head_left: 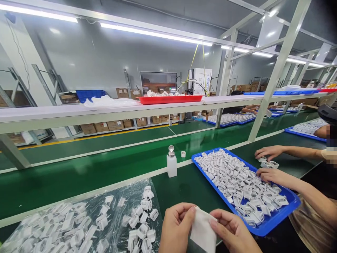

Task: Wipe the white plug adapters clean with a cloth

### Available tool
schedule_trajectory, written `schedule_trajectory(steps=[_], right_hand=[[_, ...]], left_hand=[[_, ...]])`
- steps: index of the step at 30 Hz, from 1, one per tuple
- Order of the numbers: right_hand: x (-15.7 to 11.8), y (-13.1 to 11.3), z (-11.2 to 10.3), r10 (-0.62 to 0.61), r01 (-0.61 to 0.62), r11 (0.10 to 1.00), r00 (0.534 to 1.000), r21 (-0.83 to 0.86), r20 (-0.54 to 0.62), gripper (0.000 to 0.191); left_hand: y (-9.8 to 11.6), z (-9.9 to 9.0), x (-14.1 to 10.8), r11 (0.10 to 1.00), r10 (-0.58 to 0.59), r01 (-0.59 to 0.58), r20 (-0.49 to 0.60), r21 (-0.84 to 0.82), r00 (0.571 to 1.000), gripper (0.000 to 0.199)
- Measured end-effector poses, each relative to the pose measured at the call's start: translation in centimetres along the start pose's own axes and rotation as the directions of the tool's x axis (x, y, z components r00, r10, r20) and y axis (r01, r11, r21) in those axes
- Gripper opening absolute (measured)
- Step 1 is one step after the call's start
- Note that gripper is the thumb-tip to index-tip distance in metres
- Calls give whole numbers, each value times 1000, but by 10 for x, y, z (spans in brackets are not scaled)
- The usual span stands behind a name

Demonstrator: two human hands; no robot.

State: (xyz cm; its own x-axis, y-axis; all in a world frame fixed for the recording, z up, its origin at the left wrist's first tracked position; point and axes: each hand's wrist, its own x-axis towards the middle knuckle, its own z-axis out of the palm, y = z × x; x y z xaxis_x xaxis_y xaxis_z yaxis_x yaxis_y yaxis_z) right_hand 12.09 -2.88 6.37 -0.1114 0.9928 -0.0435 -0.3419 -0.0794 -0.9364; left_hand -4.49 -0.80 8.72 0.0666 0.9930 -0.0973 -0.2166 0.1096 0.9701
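Observation:
A white cloth (203,230) is stretched between my two hands at the bottom centre. My left hand (177,226) pinches its upper left corner between thumb and fingers. On the other side, my right hand (233,230) grips the cloth's right edge, with the thumb in front. To the left, many small white plastic parts (65,225) lie on a clear plastic sheet (116,211). A white bottle with a metal cap (172,165) stands upright beyond my hands. Right of it, a blue tray (265,230) is filled with similar white parts (237,179).
At the right, a co-worker's hands (271,153) handle white parts beside the blue tray. One loose part (183,154) lies near the bottle. A raised shelf (110,114) crosses the view, bearing a red tray (171,100). Behind the bottle runs a green belt (105,158).

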Motion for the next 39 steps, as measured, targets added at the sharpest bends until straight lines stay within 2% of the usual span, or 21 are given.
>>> schedule_trajectory(steps=[3,5,10,14,16,20,24,27,29,31,32,33,35,37,39], right_hand=[[2,0,-2,45,-44,997,999,64,-20,39],[3,-2,-2,59,-57,996,998,69,-22,40],[5,-4,1,77,-73,986,997,149,-21,39],[8,4,7,222,-204,938,974,281,-37,44],[11,11,7,281,-274,909,959,314,23,42],[21,24,0,268,-274,909,961,315,63,32],[32,28,-13,343,-357,915,934,189,101,29],[43,27,-21,335,-351,932,929,90,158,35],[54,27,-25,292,-302,953,941,38,171,40],[69,28,-30,251,-253,967,959,-1,129,38],[77,29,-32,233,-233,972,968,-18,91,34],[86,30,-34,215,-213,976,976,-31,46,30],[103,34,-36,174,-176,984,984,-42,-36,23],[119,37,-35,137,-140,990,987,-31,-89,19],[133,41,-33,103,-105,994,988,-10,-116,20]], left_hand=[[-3,-1,5,980,-124,120,-11,-158,992,62],[-5,-2,6,966,-170,166,-3,-197,985,63],[-13,-2,9,977,-129,133,36,-166,991,59],[-20,-4,14,983,-91,90,2,-159,996,55],[-24,-6,17,991,-62,61,-12,-117,998,53],[-27,-15,24,999,-30,30,-12,34,999,43],[-20,-21,30,987,-36,26,60,160,998,34],[-11,-22,41,958,-72,32,130,285,989,25],[-8,-22,59,930,-63,30,80,367,995,32],[-10,-20,88,894,7,33,-88,446,996,49],[-13,-19,106,873,66,43,-205,485,977,55],[-16,-17,124,852,125,65,-323,519,938,54],[-25,-12,161,809,241,101,-484,579,841,51],[-34,-8,191,765,349,109,-551,634,758,51],[-41,-8,213,721,446,84,-554,688,703,50]])
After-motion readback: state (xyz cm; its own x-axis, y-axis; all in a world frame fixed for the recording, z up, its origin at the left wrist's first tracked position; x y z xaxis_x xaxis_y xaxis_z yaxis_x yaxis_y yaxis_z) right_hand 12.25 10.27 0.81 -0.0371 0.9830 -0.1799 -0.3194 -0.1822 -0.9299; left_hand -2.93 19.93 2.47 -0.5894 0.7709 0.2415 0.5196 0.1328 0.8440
